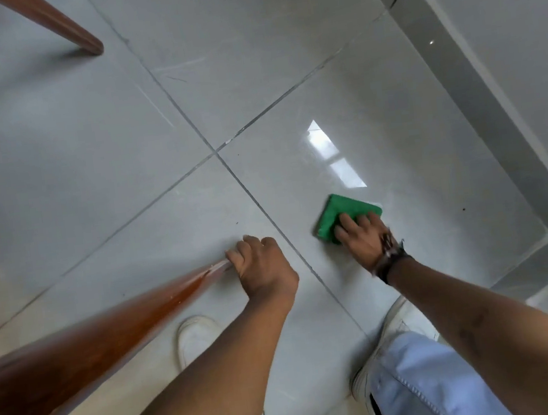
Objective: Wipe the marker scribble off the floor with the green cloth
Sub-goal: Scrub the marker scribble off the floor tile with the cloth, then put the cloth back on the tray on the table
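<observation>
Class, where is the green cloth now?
Head view, right of centre: the green cloth lies on the floor under the right hand, beside a grout line.

Folded green cloth point(340, 214) flat on floor point(430, 140)
</observation>
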`<state>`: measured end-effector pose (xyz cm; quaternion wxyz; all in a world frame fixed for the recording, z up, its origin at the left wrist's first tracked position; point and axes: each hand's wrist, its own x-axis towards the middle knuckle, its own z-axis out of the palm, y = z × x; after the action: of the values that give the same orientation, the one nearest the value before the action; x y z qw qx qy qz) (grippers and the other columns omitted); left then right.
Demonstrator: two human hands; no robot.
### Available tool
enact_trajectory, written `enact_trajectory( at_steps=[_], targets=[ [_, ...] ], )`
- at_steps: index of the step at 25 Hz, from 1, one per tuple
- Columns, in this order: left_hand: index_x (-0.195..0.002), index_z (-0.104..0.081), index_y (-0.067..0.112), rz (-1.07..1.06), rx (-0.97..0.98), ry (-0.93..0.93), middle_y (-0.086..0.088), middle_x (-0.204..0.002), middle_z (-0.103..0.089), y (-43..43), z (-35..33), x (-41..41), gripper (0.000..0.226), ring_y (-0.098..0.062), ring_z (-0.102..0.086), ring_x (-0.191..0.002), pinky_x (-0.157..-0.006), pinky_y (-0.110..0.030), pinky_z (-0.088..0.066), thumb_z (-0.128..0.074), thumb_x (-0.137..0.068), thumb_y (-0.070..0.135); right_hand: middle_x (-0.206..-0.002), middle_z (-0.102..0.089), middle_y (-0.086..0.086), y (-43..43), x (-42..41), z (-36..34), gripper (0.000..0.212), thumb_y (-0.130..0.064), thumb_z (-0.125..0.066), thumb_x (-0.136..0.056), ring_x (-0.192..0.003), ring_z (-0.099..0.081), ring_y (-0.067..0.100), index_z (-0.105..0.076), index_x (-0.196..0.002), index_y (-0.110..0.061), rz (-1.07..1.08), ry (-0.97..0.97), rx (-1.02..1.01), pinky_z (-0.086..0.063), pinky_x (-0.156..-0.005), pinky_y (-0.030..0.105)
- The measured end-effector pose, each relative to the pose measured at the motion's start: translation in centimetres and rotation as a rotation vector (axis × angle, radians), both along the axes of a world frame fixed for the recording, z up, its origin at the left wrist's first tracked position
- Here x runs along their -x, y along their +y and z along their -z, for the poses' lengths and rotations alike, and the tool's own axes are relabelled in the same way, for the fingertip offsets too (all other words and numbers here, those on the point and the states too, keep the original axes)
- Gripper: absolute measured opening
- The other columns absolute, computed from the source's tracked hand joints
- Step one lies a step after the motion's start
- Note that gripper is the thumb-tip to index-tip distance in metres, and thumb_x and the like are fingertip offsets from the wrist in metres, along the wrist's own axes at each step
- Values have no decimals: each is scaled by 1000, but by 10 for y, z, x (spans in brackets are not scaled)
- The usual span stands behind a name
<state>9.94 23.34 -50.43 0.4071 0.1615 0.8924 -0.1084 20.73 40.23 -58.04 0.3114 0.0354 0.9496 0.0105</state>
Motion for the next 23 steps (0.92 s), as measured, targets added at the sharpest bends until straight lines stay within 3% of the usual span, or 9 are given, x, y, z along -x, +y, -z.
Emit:
enact_trajectory(
  at_steps=[2,5,7,11,14,16,18,20,23],
  targets=[
    [-101,-58,17,-85,-88,-45,-9,-114,-60,-1,-37,-5,25,-29,-50,-112,-100,-41,-31,-61,-76,18,-98,-67,11,-5,39,-22,23,-6,-65,-78,-81,-68,32,-65,-99,-12,539,-142,125,-51,-73,34],
    [-110,-56,15,-173,-261,-168,-11,-119,-62,-1,-114,4,26,-32,-52,-116,-101,-43,-31,-54,-85,19,-81,-64,12,-16,72,-106,11,-6,-65,-77,-76,-62,26,-69,-87,-6,1589,-64,664,-47,-68,30],
    [-113,-54,12,-470,-360,-215,-14,-122,-62,2,-180,29,26,-35,-53,-117,-102,-42,-37,-49,-92,26,-78,-63,12,-25,87,-187,13,3,-59,-78,-71,-61,26,-66,-78,-8,1822,-63,1017,-52,-69,33],
    [-86,-58,16,-1195,-692,-469,-11,-95,-61,-16,-338,79,12,-26,-52,-91,-69,-31,-42,-51,-96,19,-92,-59,16,-44,121,-383,26,2,-40,-78,-83,-58,31,-59,-93,-4,1776,-131,1447,-49,-81,37],
    [-98,-66,12,-1338,-940,-479,-12,-97,-69,-56,-431,102,10,-26,-63,-84,-73,-35,-53,-62,-90,14,-99,-66,13,-64,140,-491,37,-8,-47,-78,-92,-64,30,-59,-113,-4,1583,-184,1669,-53,-87,40],
    [-97,-66,10,-1345,-1055,-374,-11,-93,-72,-94,-474,111,11,-23,-68,-80,-71,-34,-57,-67,-86,8,-105,-69,10,-96,151,-543,37,-10,-62,-81,-99,-67,29,-60,-117,-7,1360,-192,1558,-56,-87,46],
    [-93,-63,8,-1302,-1048,-192,-8,-87,-71,-134,-488,117,13,-20,-67,-76,-63,-26,-57,-70,-83,5,-109,-70,13,-140,164,-566,35,-5,-73,-79,-98,-68,30,-61,-113,-7,1195,-154,1274,-57,-85,47],
    [-94,-62,4,-1232,-946,-23,-10,-88,-71,-170,-481,120,18,-18,-65,-74,-60,-24,-53,-74,-80,3,-112,-71,16,-192,174,-561,36,-7,-77,-76,-94,-69,28,-64,-110,-6,1118,-72,1036,-58,-85,41],
    [-98,-64,1,-1164,-776,62,-17,-94,-70,-210,-447,119,19,-26,-66,-82,-74,-37,-55,-71,-81,1,-105,-73,14,-261,178,-534,31,-21,-76,-76,-93,-69,30,-66,-104,-9,1079,-23,755,-57,-84,38]
  ],
)
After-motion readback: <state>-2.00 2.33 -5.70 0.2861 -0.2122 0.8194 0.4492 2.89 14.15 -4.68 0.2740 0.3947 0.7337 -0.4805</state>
